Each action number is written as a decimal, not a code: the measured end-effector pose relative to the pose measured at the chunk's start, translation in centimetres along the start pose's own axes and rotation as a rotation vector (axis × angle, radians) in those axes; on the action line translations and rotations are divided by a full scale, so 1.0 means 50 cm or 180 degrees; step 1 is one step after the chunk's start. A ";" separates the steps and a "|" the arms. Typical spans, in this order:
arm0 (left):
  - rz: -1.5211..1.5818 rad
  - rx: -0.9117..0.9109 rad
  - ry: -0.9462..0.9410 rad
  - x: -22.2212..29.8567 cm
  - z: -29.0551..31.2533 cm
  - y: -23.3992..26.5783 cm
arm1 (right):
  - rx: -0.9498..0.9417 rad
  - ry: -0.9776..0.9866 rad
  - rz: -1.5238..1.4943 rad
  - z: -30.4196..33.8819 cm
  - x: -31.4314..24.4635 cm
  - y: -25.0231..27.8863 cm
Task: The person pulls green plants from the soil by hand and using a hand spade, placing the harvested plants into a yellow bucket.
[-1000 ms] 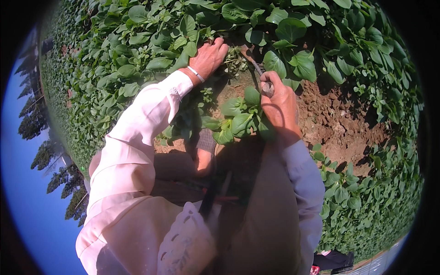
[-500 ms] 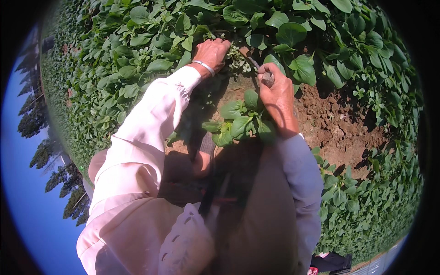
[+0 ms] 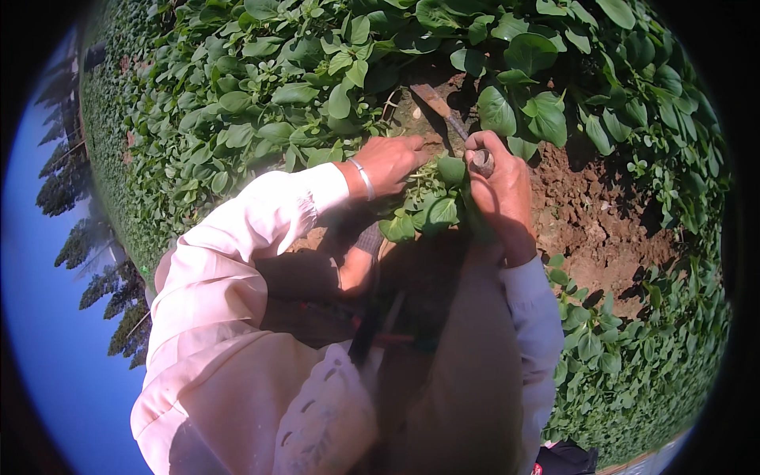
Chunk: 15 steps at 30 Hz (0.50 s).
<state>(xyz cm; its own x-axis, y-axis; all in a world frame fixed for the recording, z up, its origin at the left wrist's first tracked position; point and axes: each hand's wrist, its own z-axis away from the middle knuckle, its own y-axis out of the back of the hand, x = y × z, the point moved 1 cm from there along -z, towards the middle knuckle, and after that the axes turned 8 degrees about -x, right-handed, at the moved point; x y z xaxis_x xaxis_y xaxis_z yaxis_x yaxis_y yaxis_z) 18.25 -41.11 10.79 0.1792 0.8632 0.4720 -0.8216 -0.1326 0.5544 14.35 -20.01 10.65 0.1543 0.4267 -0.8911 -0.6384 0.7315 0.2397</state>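
My right hand (image 3: 508, 194) is closed around the stubby handle of a small hand hoe (image 3: 432, 101). Its flat, rusty blade points up and left over bare soil among the leaves. To its left, my left hand (image 3: 389, 165), with a pale band at the wrist, has its fingers curled together on a bunch of small-leaved weeds (image 3: 426, 184). The fingertips are partly hidden. Just below the hands, a broad-leaved green plant (image 3: 437, 212) overlaps the weeds.
Dense leafy crop (image 3: 237, 103) spreads ahead and to the left. Crumbly brown soil (image 3: 594, 214) lies right of my right hand, with more leafy plants (image 3: 609, 348) below it. My shoe (image 3: 370, 239) is close under the hands. Trees (image 3: 63, 182) stand at the far left.
My left hand has moved back toward me with the small weeds, leaving bare soil where they stood. My right hand and the hoe have shifted slightly right and nearer.
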 end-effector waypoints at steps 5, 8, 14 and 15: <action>-0.1316 0.1583 0.0440 -0.071 -0.044 0.019 | -0.0170 0.0119 0.0605 -0.014 -0.002 -0.021; -0.0712 0.1586 0.0750 -0.141 -0.040 0.008 | -0.0040 -0.0030 0.0938 -0.011 -0.016 -0.042; -0.0793 0.1859 0.0751 -0.197 -0.082 -0.013 | 0.0066 0.0159 0.1111 -0.099 -0.037 -0.084; -0.0560 0.1927 0.0945 -0.200 -0.081 -0.017 | 0.0047 0.0176 0.0889 -0.101 -0.030 -0.074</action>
<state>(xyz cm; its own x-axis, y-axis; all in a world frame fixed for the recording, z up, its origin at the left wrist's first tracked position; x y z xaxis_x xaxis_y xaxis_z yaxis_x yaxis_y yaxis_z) 14.98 -47.65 2.82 0.0556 0.9820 0.1805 -0.3323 -0.1523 0.9308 12.66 -26.03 9.15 -0.0677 0.5834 -0.8094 -0.6393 0.5974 0.4841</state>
